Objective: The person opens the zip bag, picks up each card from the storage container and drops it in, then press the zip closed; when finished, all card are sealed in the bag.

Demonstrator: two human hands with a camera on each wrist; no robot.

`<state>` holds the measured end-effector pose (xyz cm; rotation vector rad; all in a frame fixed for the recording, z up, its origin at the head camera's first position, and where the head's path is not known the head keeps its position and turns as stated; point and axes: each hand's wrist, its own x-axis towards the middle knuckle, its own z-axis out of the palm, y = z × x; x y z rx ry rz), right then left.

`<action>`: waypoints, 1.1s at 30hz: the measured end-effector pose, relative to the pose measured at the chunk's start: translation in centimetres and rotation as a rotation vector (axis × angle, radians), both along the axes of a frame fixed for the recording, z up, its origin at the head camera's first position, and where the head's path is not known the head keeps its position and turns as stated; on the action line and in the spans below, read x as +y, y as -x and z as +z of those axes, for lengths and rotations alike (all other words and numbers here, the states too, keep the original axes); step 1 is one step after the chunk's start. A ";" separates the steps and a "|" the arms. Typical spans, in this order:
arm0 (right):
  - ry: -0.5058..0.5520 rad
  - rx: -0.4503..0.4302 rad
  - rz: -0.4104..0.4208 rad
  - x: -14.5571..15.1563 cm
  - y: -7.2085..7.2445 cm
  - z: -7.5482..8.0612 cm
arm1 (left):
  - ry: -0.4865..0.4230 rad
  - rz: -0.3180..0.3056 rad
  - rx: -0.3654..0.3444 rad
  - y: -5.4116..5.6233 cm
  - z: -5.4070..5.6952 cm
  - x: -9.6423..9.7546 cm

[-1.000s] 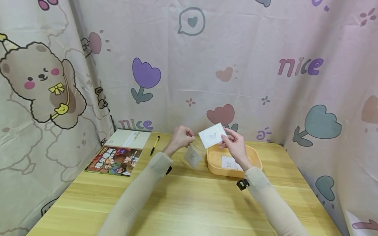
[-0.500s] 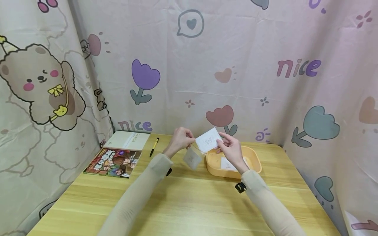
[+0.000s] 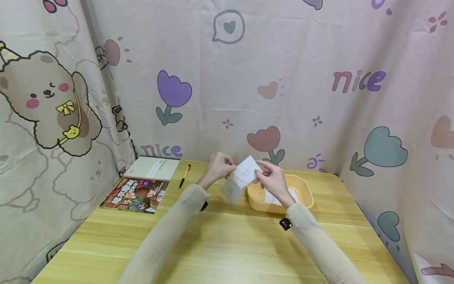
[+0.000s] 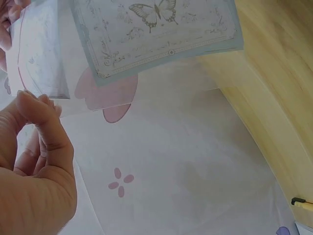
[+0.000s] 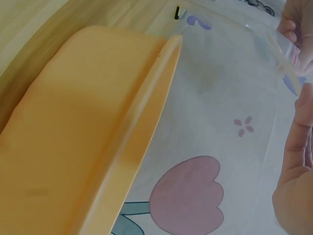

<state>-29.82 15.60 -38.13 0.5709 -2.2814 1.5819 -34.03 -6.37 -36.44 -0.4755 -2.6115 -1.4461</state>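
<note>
My left hand point(image 3: 218, 169) pinches the rim of a clear plastic bag point(image 4: 151, 95) between thumb and fingers. Inside the hanging bag is a butterfly-printed card with a blue-grey edge point(image 4: 171, 49). My right hand point(image 3: 274, 180) pinches a white card point(image 3: 246, 170), also printed with a butterfly, by its right side. This card is tilted, its lower edge at the bag's mouth. A thin reddish line of the bag's rim crosses it, so part of it seems to be in the mouth. A yellow-orange box point(image 3: 257, 206) stands below my right hand, with white cards point(image 3: 271, 197) in it.
At the back left of the wooden table point(image 3: 227, 244) lie a pale notebook point(image 3: 152, 167) and a colourful comic book point(image 3: 136, 194). A yellow-and-black pen point(image 3: 185, 176) lies beside them. A printed curtain point(image 3: 220, 79) hangs behind the table and at both sides.
My right hand has moved left and slightly down, bringing the white card from beside the bag to its mouth. My left hand has stayed almost in place, still pinching the bag.
</note>
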 end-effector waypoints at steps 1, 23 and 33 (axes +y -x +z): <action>0.001 -0.006 0.001 0.0 0.3 -0.3 | 0.001 0.000 0.001 0.0 0.0 0.0; -0.081 -0.032 0.014 -0.6 1.1 -1.5 | 0.025 0.011 0.008 -0.1 0.0 0.0; -0.161 -0.031 0.018 -0.7 1.6 -1.5 | 0.021 0.001 0.009 -0.2 0.1 0.0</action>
